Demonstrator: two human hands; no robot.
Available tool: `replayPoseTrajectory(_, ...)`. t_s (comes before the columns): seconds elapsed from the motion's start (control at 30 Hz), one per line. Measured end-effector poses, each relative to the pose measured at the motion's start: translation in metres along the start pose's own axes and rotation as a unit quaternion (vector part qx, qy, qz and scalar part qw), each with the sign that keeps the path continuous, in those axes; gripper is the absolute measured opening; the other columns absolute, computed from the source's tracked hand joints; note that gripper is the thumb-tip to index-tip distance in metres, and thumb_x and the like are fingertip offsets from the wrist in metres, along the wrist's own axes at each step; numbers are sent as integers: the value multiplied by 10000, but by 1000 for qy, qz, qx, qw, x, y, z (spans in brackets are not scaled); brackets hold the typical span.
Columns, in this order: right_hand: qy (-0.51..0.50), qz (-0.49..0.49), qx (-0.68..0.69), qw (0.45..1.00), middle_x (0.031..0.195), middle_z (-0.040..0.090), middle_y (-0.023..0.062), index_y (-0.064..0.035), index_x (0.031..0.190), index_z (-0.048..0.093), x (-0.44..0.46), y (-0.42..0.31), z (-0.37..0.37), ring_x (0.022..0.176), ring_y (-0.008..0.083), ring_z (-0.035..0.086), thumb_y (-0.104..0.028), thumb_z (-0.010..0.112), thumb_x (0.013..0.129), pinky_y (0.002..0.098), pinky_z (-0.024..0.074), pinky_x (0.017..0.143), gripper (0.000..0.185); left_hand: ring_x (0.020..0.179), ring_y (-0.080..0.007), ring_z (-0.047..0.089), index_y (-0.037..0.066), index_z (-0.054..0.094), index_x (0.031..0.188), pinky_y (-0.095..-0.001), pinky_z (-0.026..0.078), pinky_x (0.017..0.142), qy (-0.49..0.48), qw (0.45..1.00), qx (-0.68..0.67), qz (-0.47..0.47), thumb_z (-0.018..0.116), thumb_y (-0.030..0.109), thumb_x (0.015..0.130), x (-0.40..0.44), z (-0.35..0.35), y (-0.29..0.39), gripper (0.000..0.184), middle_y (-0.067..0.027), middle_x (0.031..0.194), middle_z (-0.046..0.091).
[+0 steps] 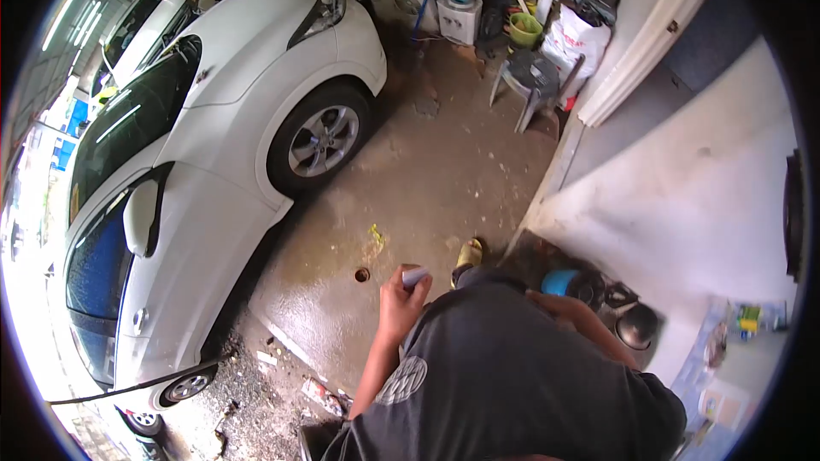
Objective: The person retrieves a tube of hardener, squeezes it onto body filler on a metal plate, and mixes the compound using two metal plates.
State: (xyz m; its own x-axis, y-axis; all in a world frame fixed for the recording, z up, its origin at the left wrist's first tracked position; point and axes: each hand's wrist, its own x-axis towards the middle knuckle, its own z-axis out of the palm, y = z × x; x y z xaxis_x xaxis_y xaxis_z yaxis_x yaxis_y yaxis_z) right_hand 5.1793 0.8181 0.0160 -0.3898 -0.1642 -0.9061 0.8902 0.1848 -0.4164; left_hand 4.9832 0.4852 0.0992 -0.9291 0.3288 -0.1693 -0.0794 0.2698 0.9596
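My left hand (pixel 400 302) is raised in front of my body, over the wet concrete floor. Its fingers are closed around a small pale grey object (pixel 413 277); only the end shows, so I cannot make out its kind. By the right side of my dark shirt (pixel 512 367), my right hand (pixel 551 303) is partly hidden. Its fingers are behind the cloth, and whether they hold anything does not show. One foot in a yellowish shoe (pixel 469 253) points forward on the floor.
A white car (pixel 222 111) stands along the left. Ahead are a grey plastic stool (pixel 531 77), a white water dispenser (pixel 459 17), a green basket (pixel 525 28) and a white sack (pixel 574 43). A white wall, doorway and pots (pixel 636 326) are at right. The floor has a small hole (pixel 362 275).
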Motion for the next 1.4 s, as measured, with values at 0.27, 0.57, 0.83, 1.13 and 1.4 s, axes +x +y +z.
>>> replayPoseTrajectory(0.27, 86, -211, -252, 940, 1240, 674, 209, 88, 1383, 518, 118, -343, -203, 1105, 227, 668, -481, 528, 1035, 339, 513, 950, 667, 766, -223, 676, -2, 677, 1038, -341, 534, 709, -3, 997, 72, 17, 739, 193, 917, 240, 14, 62, 238, -148, 889, 699)
replayPoseTrajectory(0.57, 300, -335, -135, 883, 1181, 696, 227, 5, 1299, 597, 348, -484, -392, 1072, 351, 677, -387, 605, 982, 433, 517, 922, 505, 758, -208, 682, -4, 674, 991, -339, 538, 738, -51, 993, 102, 23, 731, 142, 891, 530, 15, 112, 186, -133, 850, 712)
replayPoseTrajectory(0.83, 112, -113, -608, 778, 965, 713, 203, -37, 990, 692, 349, -231, -458, 936, 371, 684, -289, 584, 948, 489, 537, 810, 277, 760, -325, 706, 20, 657, 1049, -413, 549, 686, -196, 974, 100, 48, 728, 181, 911, 763, 26, 186, 224, -181, 938, 699)
replayPoseTrajectory(1.13, 216, 59, -180, 958, 936, 699, 223, -17, 951, 678, 431, -416, -599, 898, 391, 679, -219, 554, 960, 497, 525, 777, 238, 889, -333, 703, 34, 671, 1058, -393, 565, 775, -256, 949, 144, 115, 736, 158, 903, 1015, 112, 233, 209, -122, 970, 692)
replayPoseTrajectory(1.4, 421, -220, -111, 873, 914, 689, 184, -9, 1000, 667, 541, -711, -915, 814, 311, 662, -198, 552, 984, 437, 517, 757, 222, 852, -259, 714, 7, 647, 1034, -336, 589, 685, -156, 966, 162, 127, 742, 95, 891, 1157, 131, 298, 193, -125, 996, 680)
